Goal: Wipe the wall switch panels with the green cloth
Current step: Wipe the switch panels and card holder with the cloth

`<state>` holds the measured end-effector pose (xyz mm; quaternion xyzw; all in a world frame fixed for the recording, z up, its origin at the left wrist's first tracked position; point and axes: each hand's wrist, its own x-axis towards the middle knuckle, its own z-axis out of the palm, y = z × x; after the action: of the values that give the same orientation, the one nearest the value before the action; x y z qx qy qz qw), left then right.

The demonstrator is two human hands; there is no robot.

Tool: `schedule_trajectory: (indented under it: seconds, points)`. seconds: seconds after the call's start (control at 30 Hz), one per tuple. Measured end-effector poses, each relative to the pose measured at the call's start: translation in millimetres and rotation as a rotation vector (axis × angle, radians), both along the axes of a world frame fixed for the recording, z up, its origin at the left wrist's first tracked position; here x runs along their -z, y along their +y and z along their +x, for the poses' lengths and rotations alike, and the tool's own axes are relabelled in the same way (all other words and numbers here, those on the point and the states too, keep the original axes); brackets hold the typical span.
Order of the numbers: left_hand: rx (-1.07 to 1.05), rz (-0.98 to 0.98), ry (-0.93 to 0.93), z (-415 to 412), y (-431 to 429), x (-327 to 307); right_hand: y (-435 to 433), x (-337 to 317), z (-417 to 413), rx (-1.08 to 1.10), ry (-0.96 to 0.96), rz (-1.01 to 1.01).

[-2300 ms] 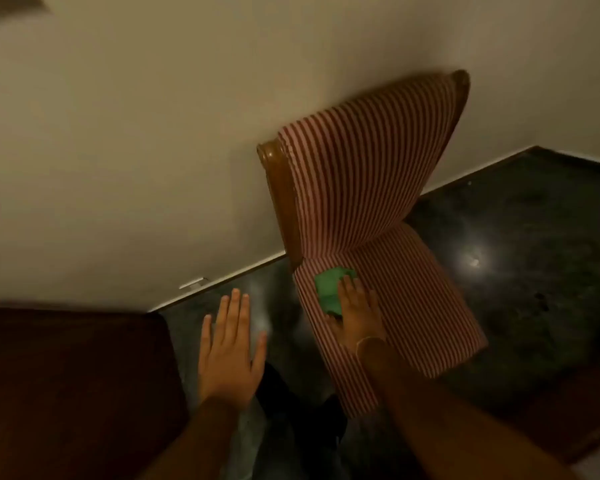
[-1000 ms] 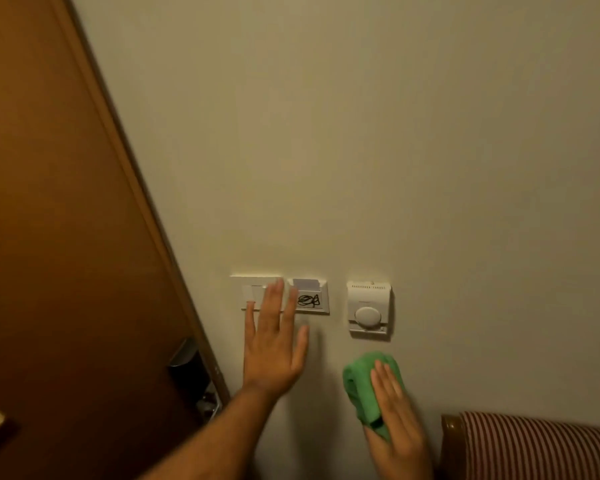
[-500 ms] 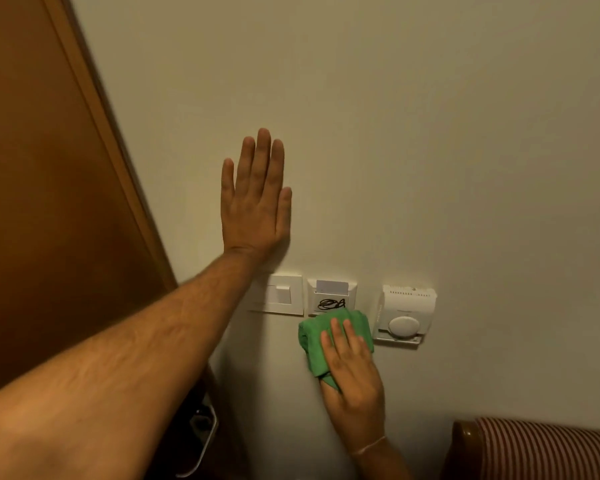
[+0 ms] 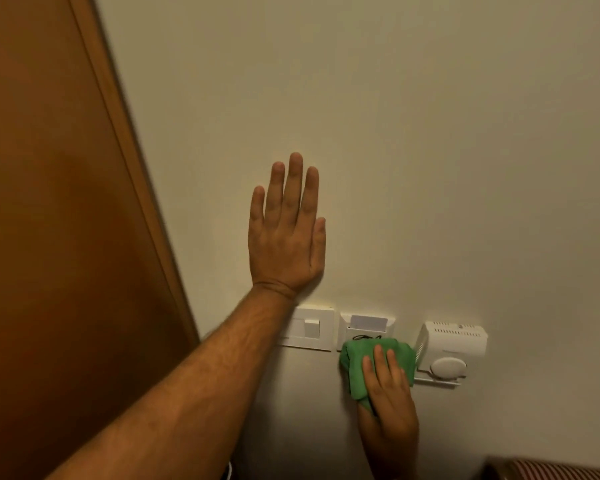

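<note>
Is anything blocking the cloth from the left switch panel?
Partly. The left forearm crosses the switch panel's left part; its right part is clear. The cloth, under the right hand, is on the card holder beside it.

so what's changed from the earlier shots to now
The right hand took the green cloth off the striped chair seat, carried it up the wall and now presses it on the lower part of the card slot panel. The left hand rose from over the switch to lie flat on the wall above it. The thermostat is untouched.
</note>
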<state>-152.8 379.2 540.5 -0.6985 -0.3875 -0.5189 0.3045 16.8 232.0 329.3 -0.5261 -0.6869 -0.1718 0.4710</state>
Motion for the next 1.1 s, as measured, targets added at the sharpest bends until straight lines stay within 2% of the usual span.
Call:
schedule_trajectory:
  seconds: [0.1, 0.43, 0.63, 0.8, 0.93, 1.1]
  points:
    - [0.003, -0.001, 0.001, -0.1, 1.2, 1.3, -3.8, 10.4, -9.8, 0.040, 0.105, 0.002]
    - [-0.042, -0.017, -0.002, 1.4, 4.9, 2.9, 3.4, 26.3, -34.7, 0.121, 0.225, 0.011]
    - [-0.038, -0.025, -0.028, 2.5, 2.0, 1.1, 11.3, 16.8, -59.0, -0.003, 0.086, -0.005]
    - [-0.053, -0.004, -0.041, 1.2, 4.9, 2.7, -2.1, 25.1, -24.0, 0.135, 0.267, 0.072]
    - [-0.013, 0.022, -0.056, 3.6, 9.1, 4.2, 4.7, 21.1, -48.2, 0.164, 0.353, 0.051]
    - [0.002, 0.067, -0.076, 4.5, 20.3, 7.5, 12.0, 14.9, -70.3, 0.006, 0.212, 0.011]
